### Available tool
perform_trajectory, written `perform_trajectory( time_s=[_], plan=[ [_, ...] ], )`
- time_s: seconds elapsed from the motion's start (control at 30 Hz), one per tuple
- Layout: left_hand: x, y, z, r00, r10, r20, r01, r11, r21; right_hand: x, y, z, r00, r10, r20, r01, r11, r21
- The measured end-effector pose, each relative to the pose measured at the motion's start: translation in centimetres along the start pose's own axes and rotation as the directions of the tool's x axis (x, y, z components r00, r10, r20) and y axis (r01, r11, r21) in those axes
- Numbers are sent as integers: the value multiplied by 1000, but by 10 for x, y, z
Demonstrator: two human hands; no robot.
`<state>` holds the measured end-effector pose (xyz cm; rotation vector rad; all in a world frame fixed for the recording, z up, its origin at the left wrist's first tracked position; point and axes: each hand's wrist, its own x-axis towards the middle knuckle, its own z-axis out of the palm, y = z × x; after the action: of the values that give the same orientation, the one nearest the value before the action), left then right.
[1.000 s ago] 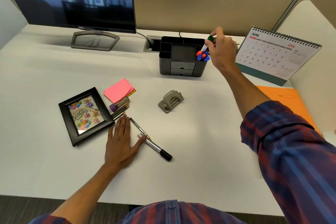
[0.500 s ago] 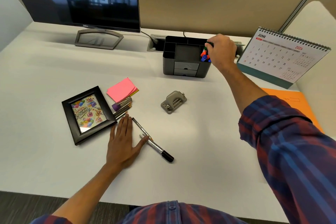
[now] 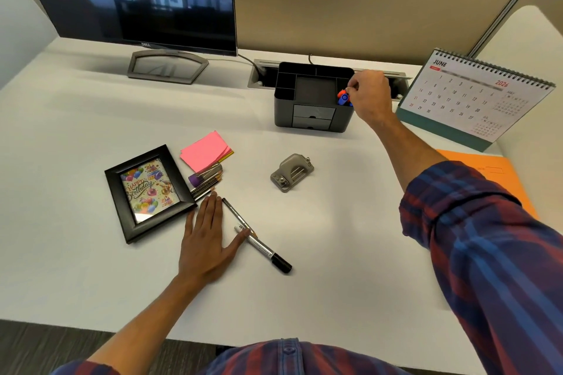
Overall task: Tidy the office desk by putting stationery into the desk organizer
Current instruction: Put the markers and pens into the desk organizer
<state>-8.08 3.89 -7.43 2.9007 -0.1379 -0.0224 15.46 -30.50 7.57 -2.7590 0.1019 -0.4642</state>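
Right hand (image 3: 370, 97) at dark grey plastic desk organizer (image 3: 313, 97)
Fingers curled, pinching coloured-cap markers (image 3: 343, 97) in organizer's right compartment; left hand (image 3: 207, 240) flat, fingers straight, on white desk (image 3: 91, 268), thumb touching black-capped silver marker (image 3: 263, 250)

My shirt (image 3: 286, 356) is a plaid of dark red, navy and lighter blue, with a small button on the placket just below my chin. My right sleeve (image 3: 487, 246) is rolled into a thick cuff partway up the forearm. My left hand (image 3: 207, 240) and right hand (image 3: 370, 97) are bare: no rings, watch or gloves.
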Motion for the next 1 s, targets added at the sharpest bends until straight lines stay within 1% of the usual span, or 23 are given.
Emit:
perform_trajectory(
  time_s=[0.17, 0.23, 0.33, 0.37, 0.47, 0.53, 0.67, 0.87, 1.0],
  plan=[
    [0, 0, 0, 1000, 1, -3, -1, 1000, 10, 0, 2, -4, 999, -24, 25, 26, 996, -89],
    [0, 0, 0, 1000, 3, -3, -2, 1000, 12, 0, 6, -4, 999, -6, 50, 10, 997, -81],
    [0, 0, 0, 1000, 3, -3, -3, 1000, 3, -8, 10, -2, 997, 0, 75, 2, 1000, -22],
    [0, 0, 0, 1000, 2, -4, -2, 1000, 0, -12, 11, -1, 999, -8, 53, 7, 1000, 7],
    [0, 0, -1, 1000, -1, -1, 1, 1000, 13, -30, 13, 5, 994, -45, -95, 54, 994, 93],
    [0, 0, 0, 1000, 2, -2, -2, 1000, 14, -45, 13, 10, 983, -66, -168, 88, 988, 126],
    [0, 0, 0, 1000, 6, -5, -6, 1000, 5, -76, 10, 17, 969, -103, -226, 142, 977, 160],
    [1, -1, 1, 1000, 5, -10, -5, 1000, 17, -122, 1, 25, 972, -138, -190, 181, 956, 230],
    [1, -1, 2, 1000, 5, -15, -5, 1000, 4, -162, -11, 32, 980, -179, -90, 196, 947, 256]
  ],
)
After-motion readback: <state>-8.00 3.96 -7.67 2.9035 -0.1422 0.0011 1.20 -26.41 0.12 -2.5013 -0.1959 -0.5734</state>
